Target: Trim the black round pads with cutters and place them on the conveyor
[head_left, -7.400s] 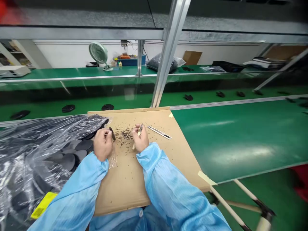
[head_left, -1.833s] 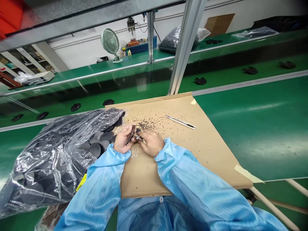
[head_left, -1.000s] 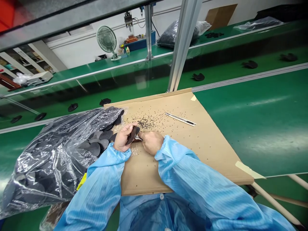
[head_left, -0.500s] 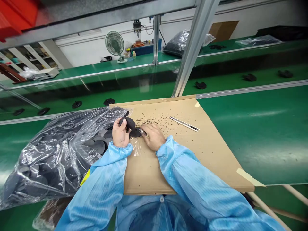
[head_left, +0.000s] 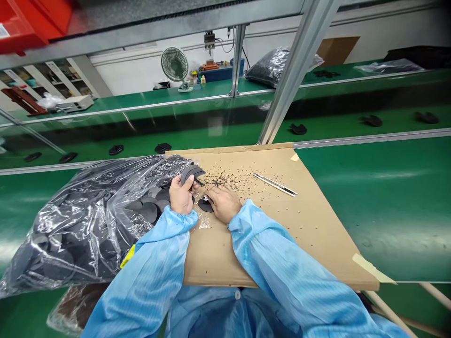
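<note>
My left hand [head_left: 181, 195] is closed around a few thin black round pads [head_left: 192, 174], fanned out and tilted above the cardboard. Close beside it, my right hand [head_left: 225, 203] has its fingers curled down over another black pad [head_left: 205, 205] lying on the cardboard sheet [head_left: 282, 239]. Something small and shiny shows at the right fingertips, too little visible to name. Small black crumbs [head_left: 225, 180] are scattered just beyond both hands. A slim white-and-black cutter knife [head_left: 275, 184] lies to the right of them.
A big clear plastic bag [head_left: 88, 220] full of black pads lies open at the left. Behind the cardboard, a green conveyor belt [head_left: 211, 134] carries several black pieces. A metal post [head_left: 299, 70] rises at the cardboard's far edge. Tape [head_left: 373, 268] holds its right corner.
My left hand has turned the pads upward, and they now show fanned faces. The pad under my right hand has shifted slightly lower. The whole view has moved slightly.
</note>
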The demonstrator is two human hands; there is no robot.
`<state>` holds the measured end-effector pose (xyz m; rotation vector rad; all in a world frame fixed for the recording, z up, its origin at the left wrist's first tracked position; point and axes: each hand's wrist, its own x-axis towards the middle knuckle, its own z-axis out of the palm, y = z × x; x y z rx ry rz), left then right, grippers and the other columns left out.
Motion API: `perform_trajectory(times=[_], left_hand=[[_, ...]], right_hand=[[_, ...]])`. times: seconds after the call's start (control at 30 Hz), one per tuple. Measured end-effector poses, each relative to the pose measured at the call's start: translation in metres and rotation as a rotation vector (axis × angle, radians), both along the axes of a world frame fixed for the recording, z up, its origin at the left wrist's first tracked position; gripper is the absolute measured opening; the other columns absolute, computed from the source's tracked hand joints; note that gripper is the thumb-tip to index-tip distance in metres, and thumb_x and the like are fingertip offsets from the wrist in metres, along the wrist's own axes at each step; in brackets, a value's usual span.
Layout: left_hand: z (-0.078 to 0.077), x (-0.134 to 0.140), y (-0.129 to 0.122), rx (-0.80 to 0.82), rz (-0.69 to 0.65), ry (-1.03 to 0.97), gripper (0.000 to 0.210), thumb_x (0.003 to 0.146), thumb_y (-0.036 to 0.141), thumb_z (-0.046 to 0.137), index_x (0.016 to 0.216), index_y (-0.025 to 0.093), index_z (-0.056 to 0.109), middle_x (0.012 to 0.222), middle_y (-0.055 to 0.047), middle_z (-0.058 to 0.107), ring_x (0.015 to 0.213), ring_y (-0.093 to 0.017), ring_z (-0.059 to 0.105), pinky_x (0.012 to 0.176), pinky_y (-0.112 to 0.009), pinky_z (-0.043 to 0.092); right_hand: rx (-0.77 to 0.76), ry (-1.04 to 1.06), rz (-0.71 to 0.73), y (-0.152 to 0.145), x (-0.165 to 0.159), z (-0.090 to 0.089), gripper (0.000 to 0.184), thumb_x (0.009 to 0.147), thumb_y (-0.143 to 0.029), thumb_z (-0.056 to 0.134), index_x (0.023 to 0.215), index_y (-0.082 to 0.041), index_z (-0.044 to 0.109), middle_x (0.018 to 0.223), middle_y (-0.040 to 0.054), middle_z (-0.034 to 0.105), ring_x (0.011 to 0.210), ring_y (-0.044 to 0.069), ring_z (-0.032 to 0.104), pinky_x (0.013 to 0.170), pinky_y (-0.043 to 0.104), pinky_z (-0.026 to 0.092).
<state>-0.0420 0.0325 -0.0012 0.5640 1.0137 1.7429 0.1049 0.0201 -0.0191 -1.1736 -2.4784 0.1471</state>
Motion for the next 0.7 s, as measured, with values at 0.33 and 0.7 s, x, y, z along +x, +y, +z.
perform_trajectory(times=[0.33, 0.7], left_hand=[[-0.002, 0.007, -0.007, -0.076, -0.223, 0.034, 0.043, 0.057, 0.026, 0.082, 0.093, 0.018, 0.059, 0.078, 0.001, 0.065, 0.063, -0.012, 0.063, 0.061, -0.026, 0.051], [-0.003, 0.006, -0.008, -0.067, -0.224, 0.054, 0.044, 0.06, 0.032, 0.081, 0.093, 0.016, 0.057, 0.073, -0.001, 0.066, 0.066, -0.016, 0.066, 0.061, -0.028, 0.053]], right_hand=[[-0.101, 0.493, -0.18, -0.002, 0.02, 0.01, 0.022, 0.088, -0.019, 0.044, 0.101, -0.019, 0.063, 0.1, 0.0071, 0.066, 0.093, 0.02, 0.057, 0.086, 0.031, 0.042], [-0.267, 0.127, 0.095, 0.002, 0.033, 0.017, 0.029, 0.077, -0.008, 0.06, 0.102, -0.02, 0.067, 0.103, 0.005, 0.068, 0.098, 0.021, 0.059, 0.089, 0.032, 0.042]])
